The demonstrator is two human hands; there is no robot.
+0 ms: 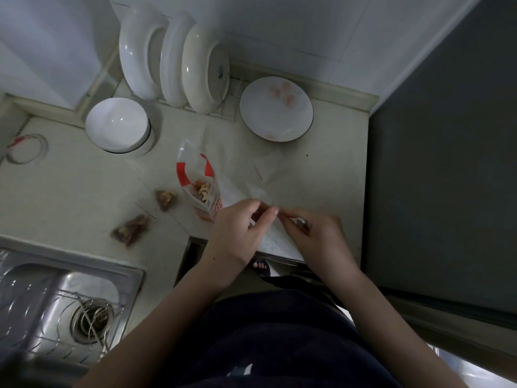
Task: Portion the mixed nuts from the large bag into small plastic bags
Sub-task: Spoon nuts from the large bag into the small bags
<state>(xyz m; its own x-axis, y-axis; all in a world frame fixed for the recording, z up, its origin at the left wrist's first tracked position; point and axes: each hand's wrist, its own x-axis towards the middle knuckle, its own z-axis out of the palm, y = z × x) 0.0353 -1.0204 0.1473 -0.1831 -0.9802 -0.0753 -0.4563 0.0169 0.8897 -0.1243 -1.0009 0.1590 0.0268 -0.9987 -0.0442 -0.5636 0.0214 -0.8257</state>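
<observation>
The large bag, clear with red print, stands open on the counter with mixed nuts showing inside. Left of it lie two small filled bags of nuts. My left hand and my right hand meet just right of the large bag, each pinching the edge of a thin clear small plastic bag between thumb and fingertips. More empty clear bags lie flat on the counter behind my hands.
A white bowl stack and a flowered plate stand at the back, with plates upright in a rack. A steel sink is at lower left. A dark appliance walls off the right side.
</observation>
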